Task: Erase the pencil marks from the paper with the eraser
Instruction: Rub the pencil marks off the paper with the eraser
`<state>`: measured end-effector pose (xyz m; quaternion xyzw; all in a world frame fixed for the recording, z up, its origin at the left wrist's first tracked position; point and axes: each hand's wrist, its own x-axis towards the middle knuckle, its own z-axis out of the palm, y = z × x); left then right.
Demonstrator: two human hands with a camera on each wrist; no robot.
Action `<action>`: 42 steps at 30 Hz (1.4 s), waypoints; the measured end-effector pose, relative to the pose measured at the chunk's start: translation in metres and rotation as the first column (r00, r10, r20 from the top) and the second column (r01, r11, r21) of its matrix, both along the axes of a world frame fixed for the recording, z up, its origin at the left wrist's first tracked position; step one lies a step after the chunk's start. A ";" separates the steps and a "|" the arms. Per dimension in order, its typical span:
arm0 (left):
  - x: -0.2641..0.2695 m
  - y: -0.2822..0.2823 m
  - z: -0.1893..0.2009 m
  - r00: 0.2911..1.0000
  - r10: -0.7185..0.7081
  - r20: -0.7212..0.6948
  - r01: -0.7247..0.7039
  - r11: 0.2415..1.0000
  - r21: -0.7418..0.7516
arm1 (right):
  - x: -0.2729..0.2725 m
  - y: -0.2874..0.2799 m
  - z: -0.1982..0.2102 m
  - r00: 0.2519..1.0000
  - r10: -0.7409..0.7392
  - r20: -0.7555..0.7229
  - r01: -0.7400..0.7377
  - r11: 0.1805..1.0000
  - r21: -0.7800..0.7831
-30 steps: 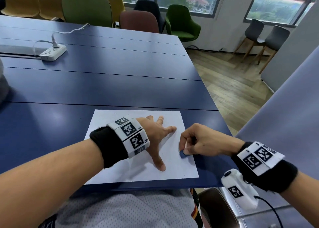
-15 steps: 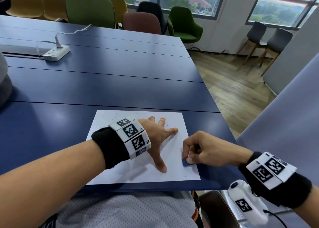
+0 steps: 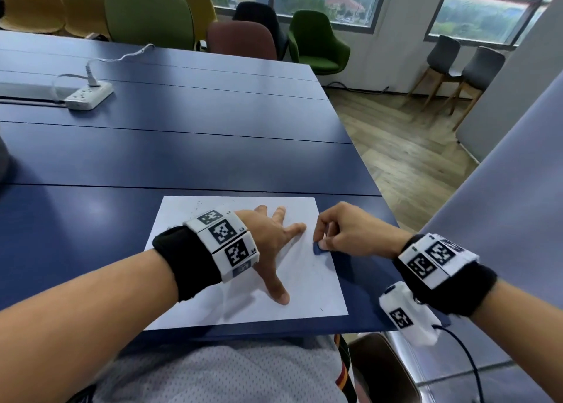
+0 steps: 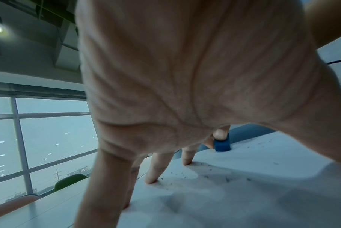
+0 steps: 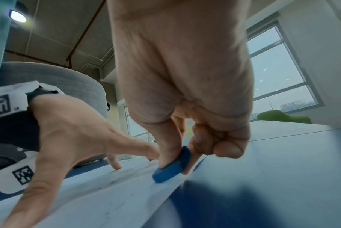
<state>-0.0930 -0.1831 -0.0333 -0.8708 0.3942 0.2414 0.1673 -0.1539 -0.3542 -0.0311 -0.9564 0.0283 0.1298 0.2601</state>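
Note:
A white sheet of paper (image 3: 195, 305) lies at the near edge of the blue table (image 3: 182, 158). My left hand (image 3: 274, 238) is spread flat on it, its fingertips (image 4: 152, 179) pressing the sheet down. My right hand (image 3: 344, 232) pinches a small blue eraser (image 3: 319, 248) between thumb and forefinger and holds its lower edge on the paper near the sheet's right edge. The eraser (image 5: 173, 166) is tilted, one end touching the paper (image 5: 107, 192). Dark eraser crumbs (image 4: 214, 172) lie scattered on the paper (image 4: 263, 192) around my left fingers. Faint pencil traces show near the eraser.
A white power strip (image 3: 88, 94) with a cable sits far left on the table. Several coloured chairs (image 3: 146, 15) line the far side. The table's right edge (image 3: 365, 165) drops to a wooden floor. A grey partition (image 3: 502, 204) stands at my right.
My right hand has slid the eraser away from me along the paper's right edge, from near the thumb of the left hand up level with its forefinger. The left hand stayed put.

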 end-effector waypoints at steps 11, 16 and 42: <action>0.001 0.001 -0.003 1.000 -0.002 0.007 0.002 1.000 -0.015 | -0.017 -0.003 -0.010 1.000 0.001 -0.016 0.000 0.998 0.063; 0.001 0.003 -0.004 1.000 0.002 0.018 -0.002 0.999 -0.042 | -0.034 0.000 -0.004 0.980 0.129 -0.150 -0.119 0.990 0.078; 0.026 0.033 0.010 0.997 0.071 -0.040 -0.078 0.974 -0.210 | 0.069 -0.025 0.004 0.940 -0.280 0.193 0.281 0.960 0.024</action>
